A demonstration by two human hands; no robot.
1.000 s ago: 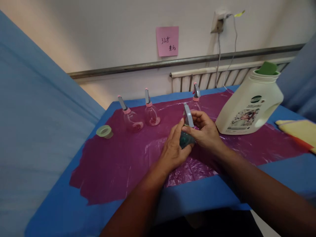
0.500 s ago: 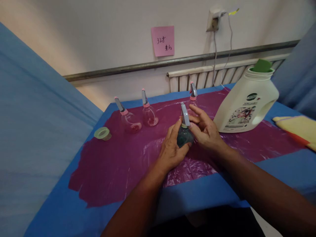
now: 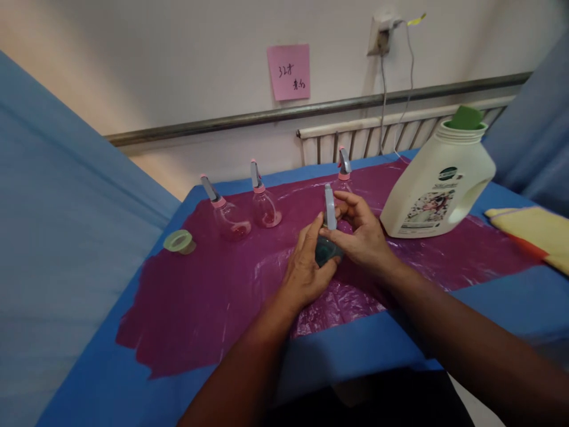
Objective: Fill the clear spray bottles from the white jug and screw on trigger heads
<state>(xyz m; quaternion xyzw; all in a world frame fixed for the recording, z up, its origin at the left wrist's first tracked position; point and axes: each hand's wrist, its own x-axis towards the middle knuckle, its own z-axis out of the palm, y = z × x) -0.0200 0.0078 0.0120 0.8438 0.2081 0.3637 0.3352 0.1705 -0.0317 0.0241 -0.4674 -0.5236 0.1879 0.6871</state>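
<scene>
My left hand wraps round the dark round body of a small spray bottle standing on the purple plastic sheet. My right hand grips the bottle's neck just under its grey trigger head. Both hands are closed on this bottle. Behind them stand three more small clear bottles with grey trigger heads and pink collars: one at far left, one in the middle, one partly hidden behind my right hand.
A large white detergent jug with a loose green cap stands tilted at the right. A green lid lies at the left on the sheet. Yellow cloth lies at the far right. The table has a blue cover; a radiator runs behind.
My hands have stayed on the bottle, with small shifts of the right fingers round the trigger head. The view has drifted slightly, so everything sits a little further left.
</scene>
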